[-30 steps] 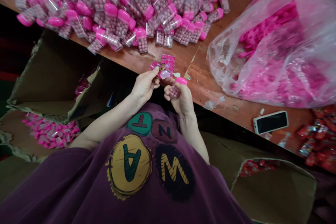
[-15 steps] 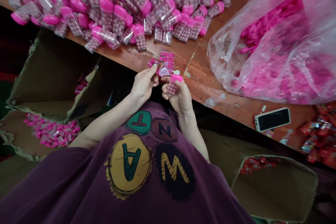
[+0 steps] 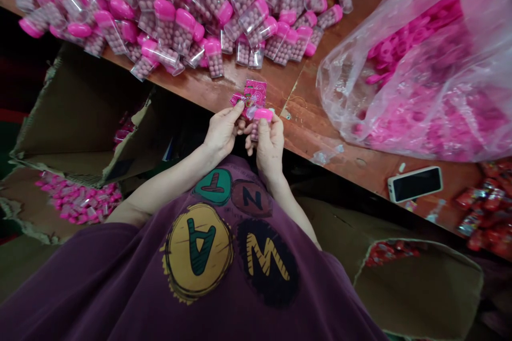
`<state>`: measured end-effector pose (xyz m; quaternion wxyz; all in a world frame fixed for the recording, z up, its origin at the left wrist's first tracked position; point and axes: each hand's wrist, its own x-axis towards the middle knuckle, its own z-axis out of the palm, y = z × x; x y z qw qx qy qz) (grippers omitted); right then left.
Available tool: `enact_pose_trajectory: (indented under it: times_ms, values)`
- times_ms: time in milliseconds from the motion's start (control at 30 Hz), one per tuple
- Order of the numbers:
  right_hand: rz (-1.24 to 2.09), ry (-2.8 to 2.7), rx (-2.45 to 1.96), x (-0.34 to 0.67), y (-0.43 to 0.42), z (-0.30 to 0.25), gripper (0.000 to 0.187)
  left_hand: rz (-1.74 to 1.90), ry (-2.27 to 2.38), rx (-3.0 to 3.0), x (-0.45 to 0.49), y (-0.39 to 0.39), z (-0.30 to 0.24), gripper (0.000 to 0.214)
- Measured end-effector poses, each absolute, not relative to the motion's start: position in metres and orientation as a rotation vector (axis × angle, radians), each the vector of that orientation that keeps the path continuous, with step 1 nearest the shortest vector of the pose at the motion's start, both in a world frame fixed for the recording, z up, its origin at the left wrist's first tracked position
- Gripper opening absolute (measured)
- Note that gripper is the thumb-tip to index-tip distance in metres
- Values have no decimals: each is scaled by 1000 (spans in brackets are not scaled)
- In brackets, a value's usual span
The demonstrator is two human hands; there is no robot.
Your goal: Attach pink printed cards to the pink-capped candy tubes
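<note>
Near the table's front edge, my left hand (image 3: 224, 129) pinches a pink printed sticker (image 3: 238, 98) between thumb and fingers. Beside it lies a square stack of pink printed stickers (image 3: 256, 91) on the wooden table (image 3: 224, 90). My right hand (image 3: 270, 141) is closed on a small clear candy container (image 3: 262, 114) with a pink cap and pink balls inside. The container is tilted and close to the left fingertips; whether the sticker touches it, I cannot tell. Beyond my hands spreads a big heap of similar candy containers (image 3: 214, 58).
On the right sits a clear plastic bag (image 3: 340, 96) of pink plastic parts. A phone (image 3: 415, 183) lies near the edge, with red wrapped packets (image 3: 488, 197) beyond it. Open cardboard boxes (image 3: 76, 112) stand below on both sides; one holds small pink pieces (image 3: 80, 200).
My right hand has moved slightly left and turned the candy container, bringing it closer to my left fingers. My left hand has shifted a little to the right with the sticker.
</note>
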<state>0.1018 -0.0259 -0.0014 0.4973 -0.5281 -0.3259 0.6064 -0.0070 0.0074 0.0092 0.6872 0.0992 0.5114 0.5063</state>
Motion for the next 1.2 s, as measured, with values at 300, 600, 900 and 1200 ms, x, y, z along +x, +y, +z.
enact_pose_trajectory:
  times_ms: [300, 600, 900, 1200]
  values:
    - [1561, -772, -1250, 105, -32, 0, 56, 1131, 1119, 251, -5, 7, 7, 45]
    - [1425, -1035, -1258, 115, -32, -20, 60, 1063, 1055, 309, -9, 1, 11, 37]
    - [1313, -1373, -1286, 129, -34, -20, 68, 899, 922, 319, -15, -2, 11, 38]
    - [1437, -1468, -1197, 136, -27, -15, 66, 893, 968, 443, -23, -4, 11, 31]
